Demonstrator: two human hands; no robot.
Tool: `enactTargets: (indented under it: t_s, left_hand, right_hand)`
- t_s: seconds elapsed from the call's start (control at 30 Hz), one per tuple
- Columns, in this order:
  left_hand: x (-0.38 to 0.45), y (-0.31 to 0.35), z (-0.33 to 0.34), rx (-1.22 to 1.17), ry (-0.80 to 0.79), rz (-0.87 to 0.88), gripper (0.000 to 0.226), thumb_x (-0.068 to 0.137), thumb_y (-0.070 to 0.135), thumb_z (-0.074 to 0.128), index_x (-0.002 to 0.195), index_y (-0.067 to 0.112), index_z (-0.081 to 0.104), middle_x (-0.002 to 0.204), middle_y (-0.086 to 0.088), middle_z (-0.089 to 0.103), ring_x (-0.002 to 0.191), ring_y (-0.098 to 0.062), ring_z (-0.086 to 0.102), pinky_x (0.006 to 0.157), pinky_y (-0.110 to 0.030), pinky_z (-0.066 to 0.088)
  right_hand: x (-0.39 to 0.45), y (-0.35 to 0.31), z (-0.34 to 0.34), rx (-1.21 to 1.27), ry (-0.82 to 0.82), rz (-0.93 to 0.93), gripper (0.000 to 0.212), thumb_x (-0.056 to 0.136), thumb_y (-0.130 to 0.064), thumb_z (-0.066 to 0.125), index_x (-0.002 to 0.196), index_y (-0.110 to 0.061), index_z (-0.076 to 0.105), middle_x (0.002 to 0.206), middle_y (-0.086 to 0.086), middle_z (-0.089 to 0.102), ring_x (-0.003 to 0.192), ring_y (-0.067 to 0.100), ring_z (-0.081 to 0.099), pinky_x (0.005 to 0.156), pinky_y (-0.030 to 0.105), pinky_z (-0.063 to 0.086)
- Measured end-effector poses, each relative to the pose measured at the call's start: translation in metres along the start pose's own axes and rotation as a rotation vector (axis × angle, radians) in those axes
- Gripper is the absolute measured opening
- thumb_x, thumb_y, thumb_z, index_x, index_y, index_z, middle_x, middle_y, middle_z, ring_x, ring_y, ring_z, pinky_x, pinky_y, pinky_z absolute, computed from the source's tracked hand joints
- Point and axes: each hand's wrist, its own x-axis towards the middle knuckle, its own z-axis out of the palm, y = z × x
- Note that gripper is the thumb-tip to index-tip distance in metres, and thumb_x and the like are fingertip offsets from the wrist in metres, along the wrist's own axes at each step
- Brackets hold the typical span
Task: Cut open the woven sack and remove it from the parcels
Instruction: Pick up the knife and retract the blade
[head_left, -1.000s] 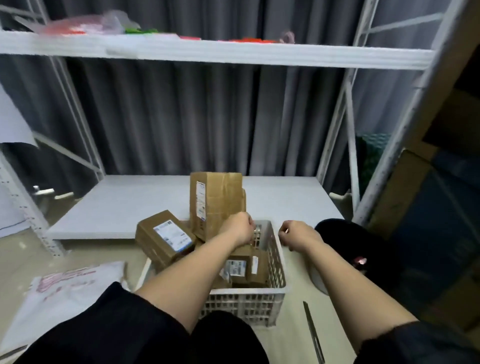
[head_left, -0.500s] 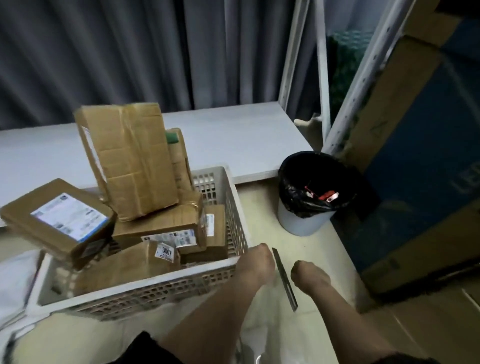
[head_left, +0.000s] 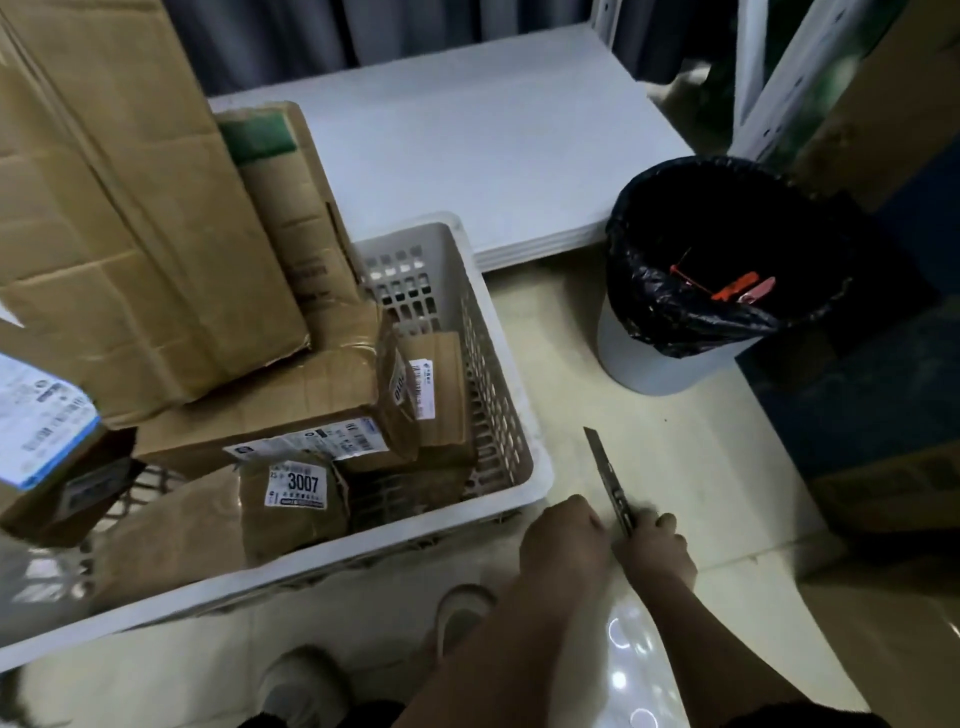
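A utility knife (head_left: 609, 480) with a long blade points away from me over the floor, right of the basket. My right hand (head_left: 655, 545) is closed around its handle end. My left hand (head_left: 563, 538) is beside it, fingers curled, touching the same end of the knife. Several brown cardboard parcels (head_left: 270, 405) fill the white perforated basket (head_left: 511, 395) at left. One parcel carries a label reading 3007 (head_left: 298, 486). No woven sack is in view.
A bin with a black liner (head_left: 691, 291) holding red tags stands on the floor at right. A low white shelf board (head_left: 488, 140) lies behind the basket. Large boxes (head_left: 883, 364) stand at far right. My shoes (head_left: 457, 616) show below.
Both hands dropped from the basket's far rim to the floor at its right corner and closed on the knife. The view tilted down and moved closer.
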Motion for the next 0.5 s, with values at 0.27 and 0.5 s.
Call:
enactTargets:
  t_s: [0.27, 0.5]
  left_hand:
    - [-0.003, -0.006, -0.001, 0.008, -0.063, -0.004, 0.03, 0.096, 0.025, 0.041, 0.112, 0.009, 0.06, 0.119, -0.009, 0.063, 0.114, -0.027, 0.057, 0.096, -0.035, 0.045]
    - [-0.011, -0.003, -0.006, 0.003, -0.078, -0.018, 0.032, 0.095, 0.028, 0.041, 0.115, 0.011, 0.059, 0.123, -0.007, 0.061, 0.117, -0.026, 0.055, 0.097, -0.035, 0.044]
  right_hand:
    - [-0.002, -0.006, 0.018, 0.145, -0.088, 0.065, 0.025, 0.096, -0.019, 0.039, 0.118, -0.011, 0.048, 0.121, 0.016, 0.057, 0.111, 0.033, 0.055, 0.082, 0.034, 0.041]
    - [-0.013, -0.015, 0.007, 0.02, -0.201, 0.088, 0.037, 0.09, -0.022, 0.044, 0.125, -0.025, 0.054, 0.126, 0.003, 0.051, 0.112, 0.023, 0.058, 0.084, 0.031, 0.045]
